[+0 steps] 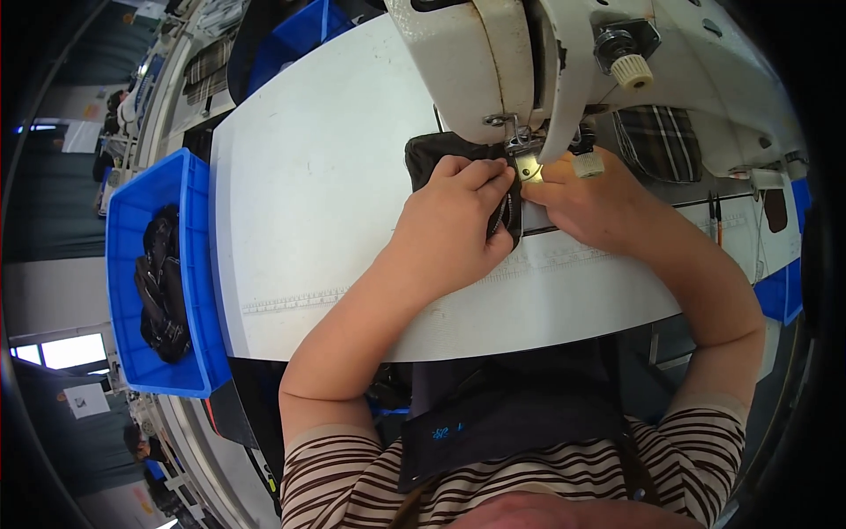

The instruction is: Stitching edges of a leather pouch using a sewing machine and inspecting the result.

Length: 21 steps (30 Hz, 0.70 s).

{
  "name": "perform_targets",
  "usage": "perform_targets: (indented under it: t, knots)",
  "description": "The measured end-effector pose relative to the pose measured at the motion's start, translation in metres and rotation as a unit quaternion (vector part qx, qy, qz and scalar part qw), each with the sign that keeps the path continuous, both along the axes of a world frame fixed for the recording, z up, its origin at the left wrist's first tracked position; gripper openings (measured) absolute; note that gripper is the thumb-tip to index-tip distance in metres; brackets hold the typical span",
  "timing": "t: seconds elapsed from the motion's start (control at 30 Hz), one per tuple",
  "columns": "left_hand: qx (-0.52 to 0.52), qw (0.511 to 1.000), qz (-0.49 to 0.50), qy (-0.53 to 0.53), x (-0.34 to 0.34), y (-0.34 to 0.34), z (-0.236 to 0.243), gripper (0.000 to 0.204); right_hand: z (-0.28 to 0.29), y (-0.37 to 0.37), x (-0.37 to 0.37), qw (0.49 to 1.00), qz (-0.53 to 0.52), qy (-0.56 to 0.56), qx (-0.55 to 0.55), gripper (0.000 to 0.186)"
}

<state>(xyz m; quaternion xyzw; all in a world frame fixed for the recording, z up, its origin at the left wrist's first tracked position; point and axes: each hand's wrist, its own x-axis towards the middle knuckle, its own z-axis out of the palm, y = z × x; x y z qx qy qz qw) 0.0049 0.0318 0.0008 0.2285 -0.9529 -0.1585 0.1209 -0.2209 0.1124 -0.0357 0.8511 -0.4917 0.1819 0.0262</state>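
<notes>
My left hand is closed on a dark cloth piece, its fingertips beside the presser foot of a white sewing machine. A pale stitched or toothed edge shows on the cloth under my thumb. Across the shiny needle plate, my right hand has its fingers curled close to the foot. Part of that hand is behind the machine head, and whatever its fingers hold is too hidden to make out. The cloth lies flat on the white table.
Left of the table stands a blue bin with dark cloth pieces. Another blue bin is at the far left. Plaid cloth lies under the machine arm, near thin pen-like tools. A printed ruler strip crosses the tabletop.
</notes>
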Motion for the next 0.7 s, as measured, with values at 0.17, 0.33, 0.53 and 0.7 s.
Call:
perform_targets:
  t: [0.17,0.33,0.53,0.7]
  knots:
    - [0.022,1.000,-0.013,0.013,0.007,-0.007,-0.006,0.049,0.004,0.006,0.005,1.000,0.018,0.017,0.014,0.022]
    - [-0.028,0.999,-0.028,0.028,0.005,-0.007,-0.007,0.039,0.004,0.012,0.011,0.998,0.059,-0.029,0.008,0.023]
    - [-0.093,0.995,-0.042,0.004,0.004,-0.006,-0.001,0.040,0.007,0.011,0.010,0.998,0.062,-0.018,-0.001,0.018]
    - [-0.112,0.993,-0.027,-0.009,0.000,0.004,-0.009,0.042,0.011,0.014,0.014,0.997,0.069,-0.032,0.018,0.015]
